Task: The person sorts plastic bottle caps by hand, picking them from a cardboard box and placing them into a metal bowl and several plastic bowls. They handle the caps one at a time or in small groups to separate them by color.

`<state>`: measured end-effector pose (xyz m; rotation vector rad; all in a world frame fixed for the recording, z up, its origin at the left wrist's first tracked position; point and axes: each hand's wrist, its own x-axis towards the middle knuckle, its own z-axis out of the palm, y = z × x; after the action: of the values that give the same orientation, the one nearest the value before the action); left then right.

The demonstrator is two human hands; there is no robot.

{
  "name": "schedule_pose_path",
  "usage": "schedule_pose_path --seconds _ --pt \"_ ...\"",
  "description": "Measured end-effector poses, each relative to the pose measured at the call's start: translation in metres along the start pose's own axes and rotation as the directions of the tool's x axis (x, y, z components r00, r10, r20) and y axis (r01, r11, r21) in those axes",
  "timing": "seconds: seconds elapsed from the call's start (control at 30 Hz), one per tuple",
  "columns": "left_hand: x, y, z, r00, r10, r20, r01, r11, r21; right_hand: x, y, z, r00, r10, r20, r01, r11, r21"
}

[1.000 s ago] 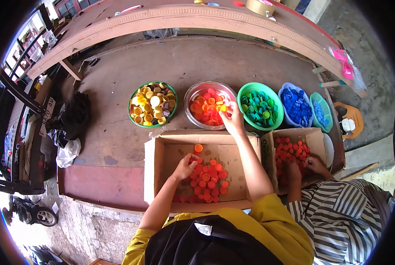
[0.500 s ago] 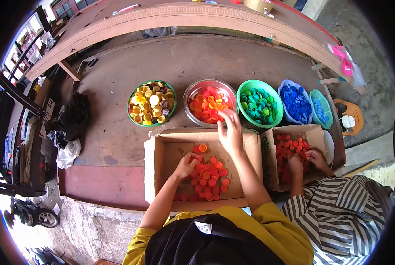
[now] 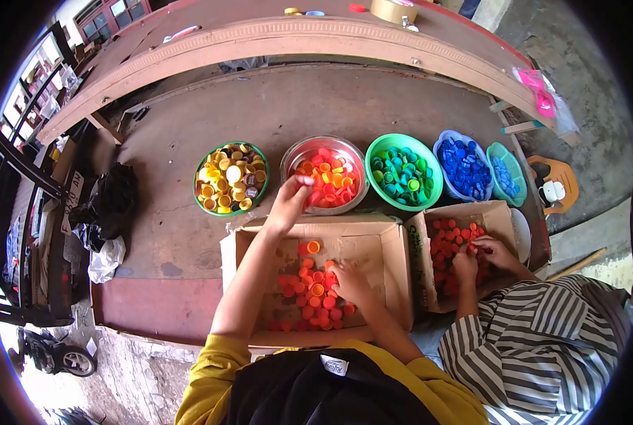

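My left hand (image 3: pixel 288 203) is over the near left rim of the metal bowl (image 3: pixel 286 164), which holds red and orange bottle caps (image 3: pixel 327 185). Its fingers point toward the caps but are blurred, so what they hold, if anything, does not show. Down in the large cardboard box (image 3: pixel 391 262), my right hand (image 3: pixel 352 282) has its fingers closed at the right edge of a pile of red bottle caps (image 3: pixel 315 294). An orange cap (image 3: pixel 313 246) lies apart, near the box's far wall.
Left of the metal bowl stands a basket of yellow and brown caps (image 3: pixel 233 173). To its right are a green basin (image 3: pixel 374 185) and blue-capped baskets (image 3: pixel 458 134). A co-worker in a striped shirt (image 3: pixel 543 340) handles red caps in a smaller box (image 3: pixel 421 262). A raised shelf (image 3: pixel 260 48) spans the back.
My left hand has risen from the red caps in the box to the metal bowl. My right hand has come down from the bowl to the caps in the box. The view has shifted slightly.
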<state>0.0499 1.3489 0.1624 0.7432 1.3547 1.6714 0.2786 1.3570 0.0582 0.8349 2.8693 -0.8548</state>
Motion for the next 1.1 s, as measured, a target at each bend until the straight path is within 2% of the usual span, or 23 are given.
schedule_pose_path --seconds 0.03,0.13,0.17,0.27,0.33,0.4,0.43,0.5,0.6,0.7,0.8,0.83,0.93,0.97,1.03,1.07,1.1 --pt "0.015 0.001 0.005 0.996 0.08 -0.026 -0.077 0.992 0.099 0.002 0.001 0.001 1.0 0.021 0.011 -0.021 1.0 0.02" --pt "0.053 -0.018 0.011 0.987 0.157 -0.043 -0.147 0.973 0.176 0.002 0.001 0.005 0.999 0.032 -0.021 -0.031 0.999 0.014" --pt "0.063 -0.026 0.006 0.996 0.086 -0.016 -0.081 0.974 0.211 0.003 0.001 0.005 0.999 0.035 -0.023 -0.035 0.999 -0.002" --pt "0.065 -0.025 0.012 0.996 0.081 -0.029 -0.071 0.962 0.263 0.005 0.006 0.009 0.998 0.061 -0.014 -0.061 0.997 -0.038" --pt "0.067 -0.025 0.015 0.997 0.071 -0.031 -0.063 0.973 0.224 0.005 0.009 0.013 0.996 0.085 0.001 -0.085 0.995 -0.05" --pt "0.073 -0.028 0.016 0.995 0.095 -0.027 -0.088 0.977 0.196 0.005 0.011 0.018 0.998 0.026 -0.064 -0.034 0.989 -0.141" --pt "0.081 -0.035 0.012 0.994 0.108 -0.021 -0.099 0.963 0.25 0.006 0.011 0.017 0.995 -0.006 -0.096 -0.012 0.982 -0.189" --pt "0.091 -0.038 0.01 0.991 0.133 -0.005 -0.123 0.926 0.356 0.006 0.007 0.013 0.999 0.03 -0.038 -0.038 0.978 -0.206" --pt "0.092 -0.027 0.014 0.994 0.107 -0.016 -0.078 0.811 0.58 0.008 0.003 0.01 0.998 0.065 0.009 -0.062 0.978 -0.199" --pt "0.099 -0.036 0.012 0.978 0.204 0.029 -0.19 0.837 0.513 0.006 0.003 0.011 0.998 0.067 0.02 -0.062 0.982 -0.18" --pt "0.102 -0.044 0.01 0.971 0.239 0.025 -0.222 0.854 0.471 0.008 0.004 0.015 0.998 0.058 0.02 -0.055 0.989 -0.134" --pt "0.099 -0.039 0.005 0.976 0.191 0.107 -0.218 0.806 0.55 0.007 0.005 0.014 0.998 0.056 0.022 -0.053 0.992 -0.117" --pt "0.089 -0.043 0.006 0.995 0.087 -0.055 -0.006 0.582 0.813 0.007 0.001 0.011 0.994 0.092 0.058 -0.085 0.991 -0.106" --pt "0.093 -0.053 -0.003 0.997 0.072 -0.018 -0.033 0.649 0.76 0.008 0.001 0.01 0.994 0.092 0.051 -0.086 0.99 -0.11" --pt "0.065 -0.034 -0.002 0.952 0.303 0.04 -0.228 0.614 0.756 0.007 0.0 0.01 0.995 0.091 0.041 -0.086 0.989 -0.117" --pt "0.044 -0.018 0.0 0.909 0.411 0.069 -0.318 0.579 0.751 0.006 0.006 0.013 1.0 0.026 -0.007 -0.027 0.996 -0.088" --pt "0.019 0.002 0.006 0.885 0.463 0.046 -0.344 0.583 0.736 0.006 0.016 0.018 0.998 -0.035 -0.055 0.032 0.998 -0.061"
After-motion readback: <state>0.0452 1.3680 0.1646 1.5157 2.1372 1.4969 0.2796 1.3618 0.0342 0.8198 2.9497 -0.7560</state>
